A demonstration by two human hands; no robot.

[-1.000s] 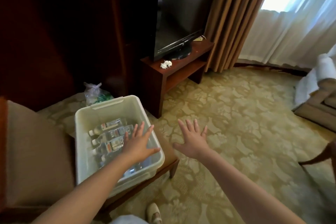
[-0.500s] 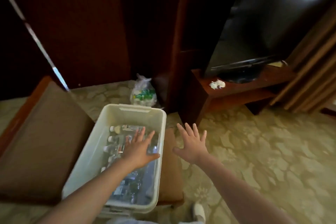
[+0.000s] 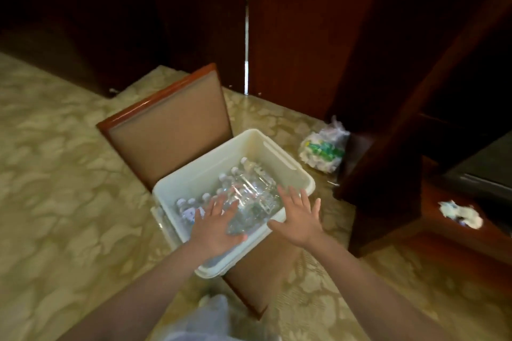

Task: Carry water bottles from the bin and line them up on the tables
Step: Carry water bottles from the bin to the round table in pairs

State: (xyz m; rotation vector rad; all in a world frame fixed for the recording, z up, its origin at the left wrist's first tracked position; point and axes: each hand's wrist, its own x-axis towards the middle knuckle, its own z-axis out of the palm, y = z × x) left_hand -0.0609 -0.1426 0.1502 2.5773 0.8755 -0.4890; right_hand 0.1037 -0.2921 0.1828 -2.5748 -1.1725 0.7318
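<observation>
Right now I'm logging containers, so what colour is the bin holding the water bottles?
The bin is plain off-white, clearest in the head view.

Both bare forearms reach forward from the bottom of the view, drawing slightly together. The left hand [image 3: 217,225] is palm down, its fingers [image 3: 219,203] straight and spread, thumb pointing right. The right hand [image 3: 300,220] is just beside it, equally flat and spread, thumb pointing left. Neither holds anything.
</observation>
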